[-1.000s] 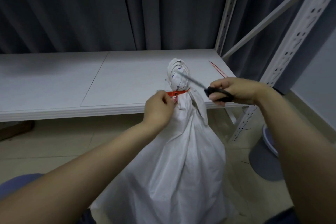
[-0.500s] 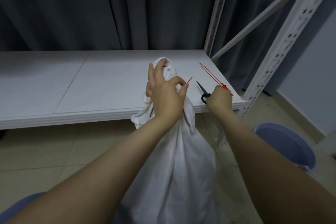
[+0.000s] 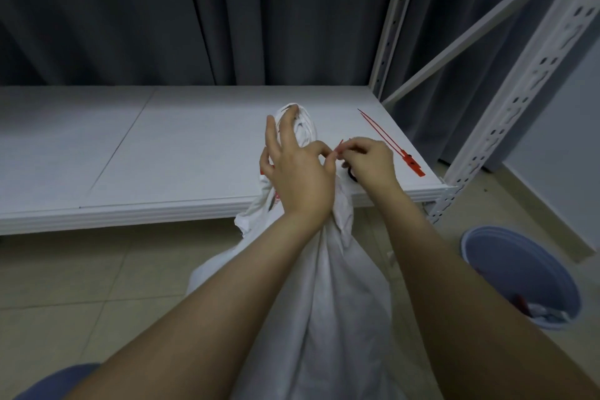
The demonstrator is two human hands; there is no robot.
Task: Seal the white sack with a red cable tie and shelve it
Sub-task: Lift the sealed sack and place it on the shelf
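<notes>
Dark curtains back the white shelf (image 3: 136, 153). My left hand (image 3: 298, 169) clamps the white sack (image 3: 337, 286) neck at the shelf's front edge, steadying it, while my right hand (image 3: 370, 162) pinches what looks like the red cable tie (image 3: 339, 148) tail.

shelf (image 3: 162, 146) left: open board | right end: spare cable ties (image 3: 394, 146), upright (image 3: 506, 114) (slanted brace behind) | floor right: bucket (image 3: 487, 256)

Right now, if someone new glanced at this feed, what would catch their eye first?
Probably the white sack standing on the floor against the shelf, its gathered neck gripped by the left hand. Next, the right hand pinching a short red strip at that neck. Spare red cable ties lie on the shelf's right end, and a blue bin sits lower right.
</notes>
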